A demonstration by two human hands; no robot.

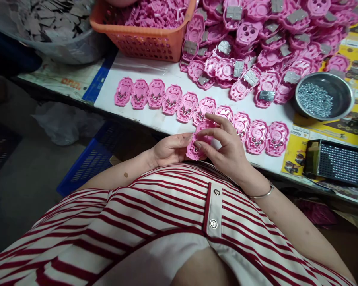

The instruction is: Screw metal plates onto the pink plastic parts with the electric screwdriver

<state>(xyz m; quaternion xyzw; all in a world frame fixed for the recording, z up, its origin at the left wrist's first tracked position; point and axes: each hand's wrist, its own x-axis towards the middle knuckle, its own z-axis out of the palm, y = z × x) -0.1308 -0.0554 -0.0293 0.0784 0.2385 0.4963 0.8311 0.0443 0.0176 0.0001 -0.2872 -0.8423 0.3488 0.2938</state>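
Close to my body, my left hand (173,149) grips a pink plastic casing (193,150) by its left side, thumb on top. Over the same casing is my right hand (226,145), its thumb and fingers bent and pressing near small metal contacts inside it. Whether a tiny part sits between those right fingertips I cannot make out. Just beyond my hands runs a slanting row of similar pink casings (172,99) lying face up, several with metal pieces at their lower ends. My right hand partly covers the middle of that row.
Behind the row rises a heap of pink casings with grey metal plates (226,69). An orange basket (143,39) of pink parts stands at the back left, beside a tub (74,49) of flat scraps. To the right are a metal bowl (344,101) of screws and a black-edged tray (313,159).
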